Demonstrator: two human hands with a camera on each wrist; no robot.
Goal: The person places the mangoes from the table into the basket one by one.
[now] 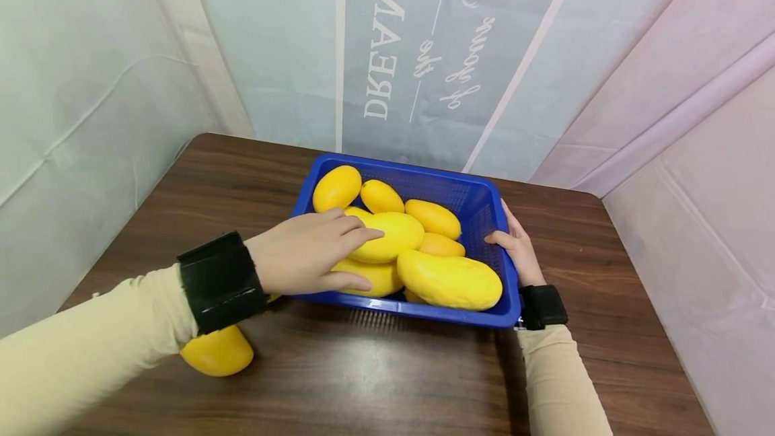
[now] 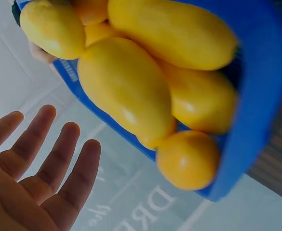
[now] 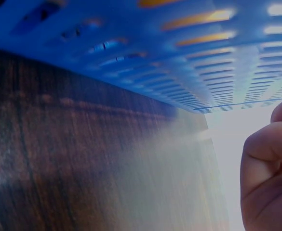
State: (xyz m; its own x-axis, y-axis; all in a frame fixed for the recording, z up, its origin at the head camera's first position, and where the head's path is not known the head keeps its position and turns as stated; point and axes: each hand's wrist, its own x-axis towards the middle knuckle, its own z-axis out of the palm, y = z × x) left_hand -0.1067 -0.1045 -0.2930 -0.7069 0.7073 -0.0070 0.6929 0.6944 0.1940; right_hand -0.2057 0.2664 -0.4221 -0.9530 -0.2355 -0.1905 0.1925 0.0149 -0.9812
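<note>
A blue plastic basket [image 1: 418, 311] holds several yellow mangoes [image 1: 451, 280], large and small, piled mostly at its left and front. My left hand [image 1: 311, 247] is over the basket's left side, its fingers reaching across a big mango [image 1: 396, 237]. In the left wrist view, the fingers [image 2: 78, 173] are spread and apart from the fruit. At the basket's right end, my right hand [image 1: 517, 247] grips the rim, thumb on the inside. The right wrist view has that hand [image 3: 271, 178] with bent fingers beside the slotted basket wall [image 3: 179, 62].
One mango [image 1: 219, 353] lies on the brown wooden table [image 1: 363, 382], partly behind my left forearm. A bit of another yellow thing peeks out by that wrist. A curtain with white lettering [image 1: 387, 39] hangs behind the table, and pale fabric flanks both sides.
</note>
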